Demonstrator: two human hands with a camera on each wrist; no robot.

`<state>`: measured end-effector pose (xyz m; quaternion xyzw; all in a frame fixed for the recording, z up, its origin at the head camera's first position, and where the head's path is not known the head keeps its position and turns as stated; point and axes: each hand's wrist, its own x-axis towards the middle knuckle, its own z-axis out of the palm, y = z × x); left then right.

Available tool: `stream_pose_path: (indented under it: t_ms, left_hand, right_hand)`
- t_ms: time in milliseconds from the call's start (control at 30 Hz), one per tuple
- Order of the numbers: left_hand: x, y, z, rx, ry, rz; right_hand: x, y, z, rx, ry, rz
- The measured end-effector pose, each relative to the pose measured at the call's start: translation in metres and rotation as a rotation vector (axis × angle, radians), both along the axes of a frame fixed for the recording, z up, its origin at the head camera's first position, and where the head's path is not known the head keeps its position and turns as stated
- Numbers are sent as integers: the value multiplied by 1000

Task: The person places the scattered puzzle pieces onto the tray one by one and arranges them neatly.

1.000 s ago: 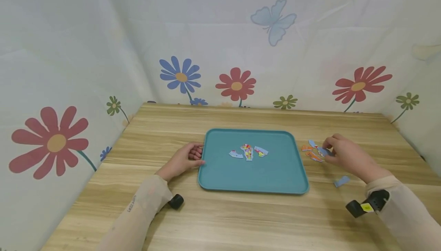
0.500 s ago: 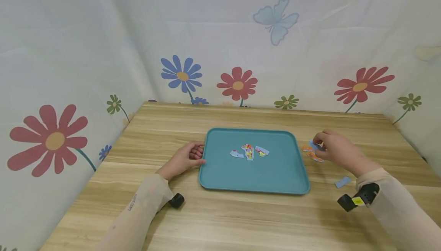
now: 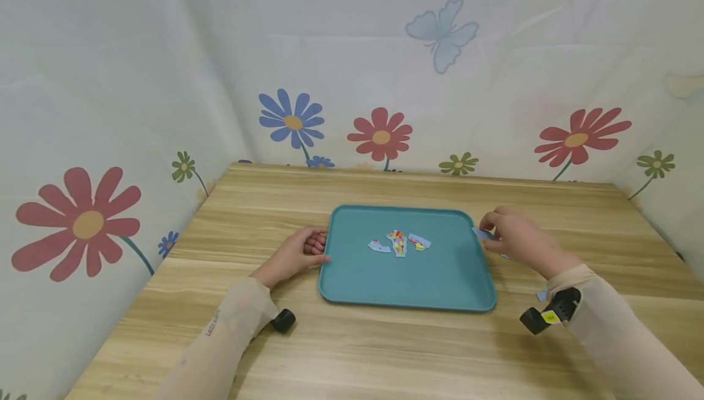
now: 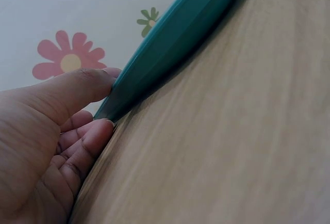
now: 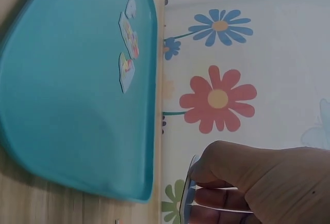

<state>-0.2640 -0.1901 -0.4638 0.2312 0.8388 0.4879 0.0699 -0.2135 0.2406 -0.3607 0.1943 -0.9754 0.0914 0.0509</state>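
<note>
A teal tray (image 3: 407, 284) lies on the wooden table, bearing three flat puzzle pieces: a light blue one (image 3: 379, 246), a multicoloured one (image 3: 398, 245) and a blue-edged one (image 3: 420, 243). They lie side by side with gaps between them. My left hand (image 3: 291, 256) pinches the tray's left rim; in the left wrist view the thumb (image 4: 87, 87) is on the rim and a finger below it. Over the tray's right edge, my right hand (image 3: 522, 241) pinches a blue puzzle piece (image 5: 186, 195) between thumb and fingers.
To the right of the tray, a loose blue puzzle piece (image 3: 541, 295) lies partly behind the right wrist strap. Other pieces there are mostly hidden under the right hand. A flower-printed cloth (image 3: 335, 40) stands behind the table (image 3: 363, 351).
My right hand has taken up the blue puzzle piece from the pile and moved left with it to the tray's right edge. The left hand has kept its place on the rim.
</note>
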Motion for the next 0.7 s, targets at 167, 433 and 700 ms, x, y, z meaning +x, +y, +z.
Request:
stream_pose_path:
  t_ms: [167, 433, 700]
  left_hand:
    - [0, 0, -1, 0, 1, 4]
    - [2, 0, 1, 3, 4, -2]
    - [2, 0, 2, -8, -2, 9]
  right_hand:
    - [-3, -11, -4, -16, -28, 1]
    - [-8, -21, -13, -20, -52, -6]
    - [-15, -33, -24, -38, -45, 5]
